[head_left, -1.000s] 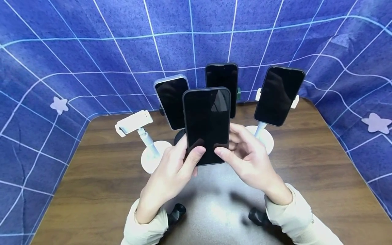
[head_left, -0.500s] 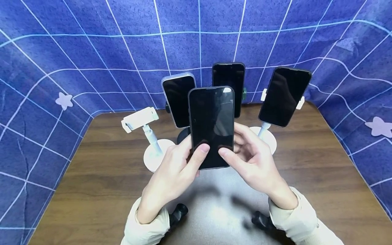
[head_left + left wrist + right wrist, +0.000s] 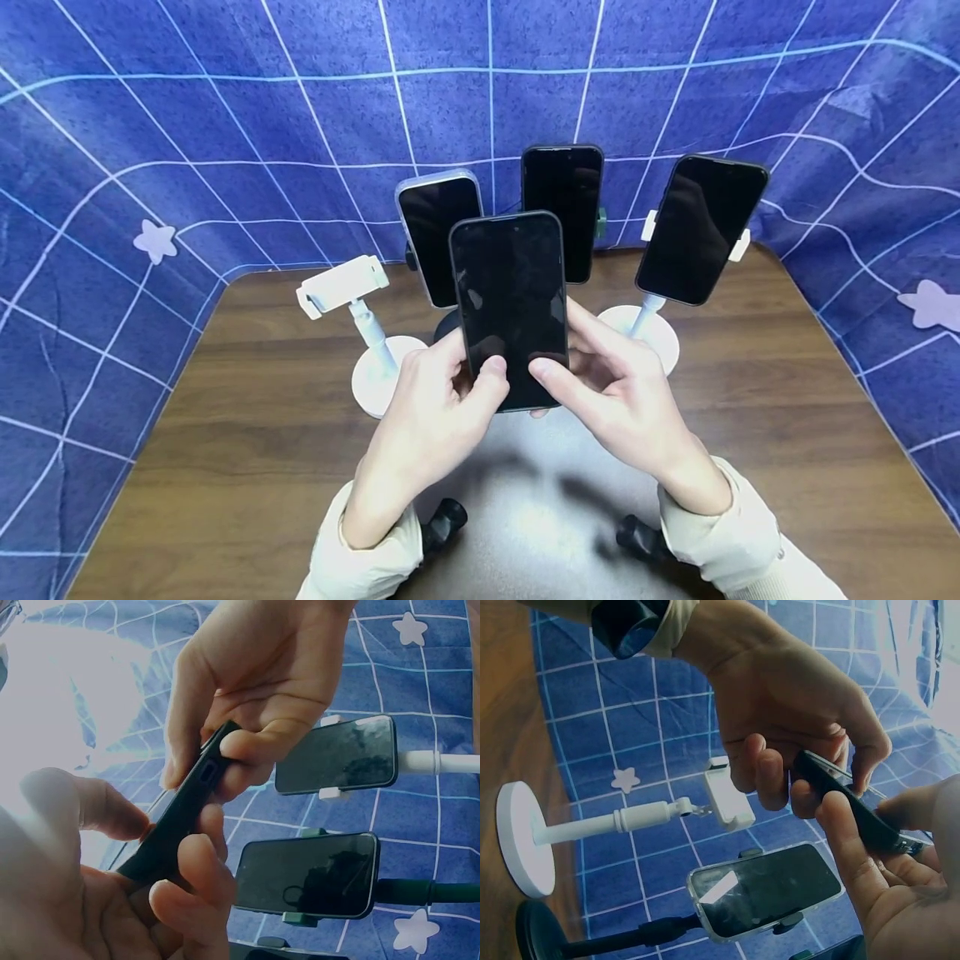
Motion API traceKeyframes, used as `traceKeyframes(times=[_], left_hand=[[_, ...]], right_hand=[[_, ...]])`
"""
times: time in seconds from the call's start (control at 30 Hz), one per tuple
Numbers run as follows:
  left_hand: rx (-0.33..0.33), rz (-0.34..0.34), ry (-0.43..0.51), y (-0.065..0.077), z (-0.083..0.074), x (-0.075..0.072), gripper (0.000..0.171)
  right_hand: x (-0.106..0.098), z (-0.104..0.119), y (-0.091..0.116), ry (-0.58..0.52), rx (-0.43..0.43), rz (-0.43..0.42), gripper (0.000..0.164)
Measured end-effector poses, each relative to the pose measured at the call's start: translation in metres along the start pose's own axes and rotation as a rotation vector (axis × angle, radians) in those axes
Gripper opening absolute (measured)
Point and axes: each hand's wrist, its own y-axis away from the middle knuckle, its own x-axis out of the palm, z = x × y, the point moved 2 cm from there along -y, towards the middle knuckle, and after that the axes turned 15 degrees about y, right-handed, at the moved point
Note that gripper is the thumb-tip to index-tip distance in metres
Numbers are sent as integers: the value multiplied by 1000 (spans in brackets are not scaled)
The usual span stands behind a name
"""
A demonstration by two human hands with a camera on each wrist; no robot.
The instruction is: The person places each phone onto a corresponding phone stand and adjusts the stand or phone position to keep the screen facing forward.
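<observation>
A black smartphone (image 3: 512, 300) is held upright, its dark screen towards me, in the middle of the head view. My left hand (image 3: 427, 417) grips its lower left side, thumb on the glass and fingers behind. On the lower right side my right hand (image 3: 622, 400) grips it likewise, its thumb also on the screen. Most fingers are hidden behind the phone in the head view. From the left wrist, the phone's bottom edge (image 3: 180, 814) shows edge-on with a port. In the right wrist view, fingers of both hands lie along the back of the phone (image 3: 847, 799).
Behind stand three phones on stands: a pale-framed phone (image 3: 438, 237), a black phone (image 3: 573, 212) on a green clamp and a tilted phone (image 3: 701, 229) on a white stand. A white phone stand (image 3: 371, 329) with a bare clamp is left, on the wooden table (image 3: 225, 450).
The held phone has shifted slightly left against the phones behind it, and its screen reflections have changed. Both hands keep their grip. The head view has moved a little.
</observation>
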Motion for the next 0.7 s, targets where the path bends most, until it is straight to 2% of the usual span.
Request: traceKeyframes(times=[0.13,0.3,0.47,0.7], left_hand=[[3,-24,-2,0,-1,1,11],[-33,-51,-14,0,-2,2,7],[-71,-71,18,0,-3,4,8],[-89,-90,39,-1,0,5,14]], right_hand=[[0,2,1,38,-1,12,65],[0,1,2,104,8,29,67],[-1,1,2,126,3,27,68],[1,0,1,140,-18,23,68]])
